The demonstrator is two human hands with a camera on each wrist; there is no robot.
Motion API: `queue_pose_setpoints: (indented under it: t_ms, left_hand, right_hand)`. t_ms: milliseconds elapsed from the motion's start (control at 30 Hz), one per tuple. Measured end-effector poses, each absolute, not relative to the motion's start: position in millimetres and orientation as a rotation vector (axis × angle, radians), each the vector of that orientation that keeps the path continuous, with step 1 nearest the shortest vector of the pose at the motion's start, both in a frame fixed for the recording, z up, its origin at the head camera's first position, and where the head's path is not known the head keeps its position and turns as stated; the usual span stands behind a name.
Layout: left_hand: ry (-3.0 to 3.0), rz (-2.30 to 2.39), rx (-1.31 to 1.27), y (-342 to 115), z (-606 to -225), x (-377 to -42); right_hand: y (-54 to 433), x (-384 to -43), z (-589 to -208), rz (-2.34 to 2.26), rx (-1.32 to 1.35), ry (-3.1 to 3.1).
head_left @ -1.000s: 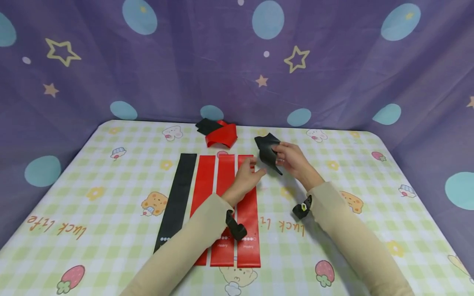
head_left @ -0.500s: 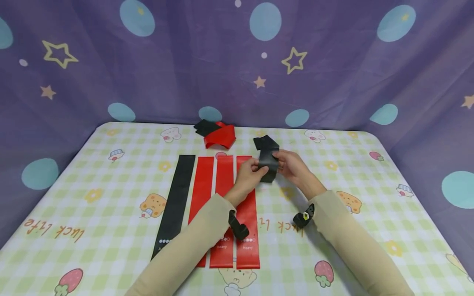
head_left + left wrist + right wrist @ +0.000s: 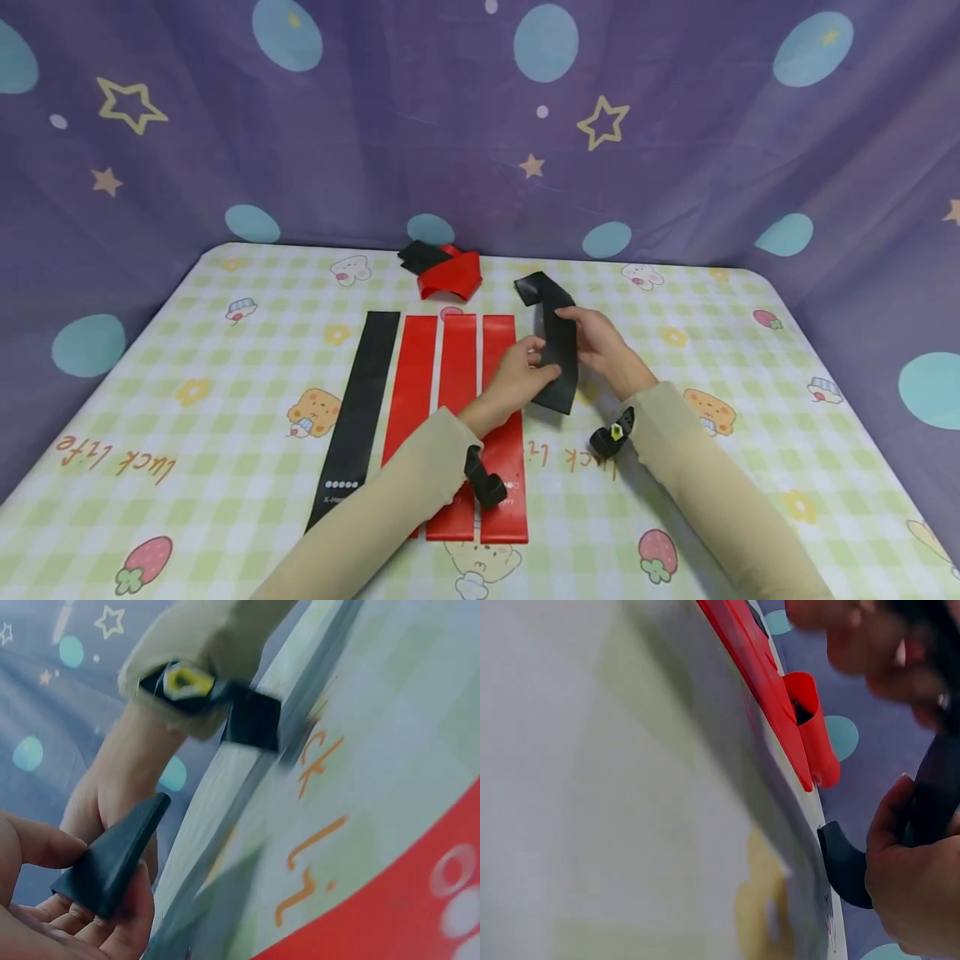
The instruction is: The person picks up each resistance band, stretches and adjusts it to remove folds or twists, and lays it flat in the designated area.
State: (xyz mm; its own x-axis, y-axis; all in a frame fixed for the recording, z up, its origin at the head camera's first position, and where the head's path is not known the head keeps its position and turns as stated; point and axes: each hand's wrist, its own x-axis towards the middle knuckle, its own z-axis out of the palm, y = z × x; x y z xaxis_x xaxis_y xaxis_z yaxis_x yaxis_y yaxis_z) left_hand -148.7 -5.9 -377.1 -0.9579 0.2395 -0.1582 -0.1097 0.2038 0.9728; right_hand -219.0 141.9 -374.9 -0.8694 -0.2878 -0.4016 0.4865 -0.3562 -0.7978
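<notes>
While the right hand [image 3: 606,348] is gripping a black band [image 3: 560,346] — the left hand [image 3: 515,377] is also pinching it.

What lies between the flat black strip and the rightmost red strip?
Two red strips, side by side, partly covered by the left sleeve, in the head view.

Room right, blocked middle

Pale-green checked cloth [image 3: 750,350] lies free to the right; between left hand [image 3: 517,382] and right hand [image 3: 606,348], a flat black band [image 3: 561,343] (bent at its far end) blocks passage.
</notes>
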Motion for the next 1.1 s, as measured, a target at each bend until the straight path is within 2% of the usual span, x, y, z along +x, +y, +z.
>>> queue_pose_setpoints:
  t_ms: [367, 633, 1100]
  left_hand:
    - [2.039, 1.839, 0.201, -10.2, -380.9, -118.4]
    - [1.991, 1.818, 0.215, -15.2, -385.7, -102.4]
    - [1.951, 1.78, 0.239, -20.8, -388.4, -79.7]
  right_hand:
    - [147.2, -231.8, -380.3, -2.29, 0.325, 1.498]
    - [150.0, -236.2, -381.4, -2.379, 0.216, 1.466]
    - [154.2, -240.1, -378.9, -2.417, 0.215, 1.48]
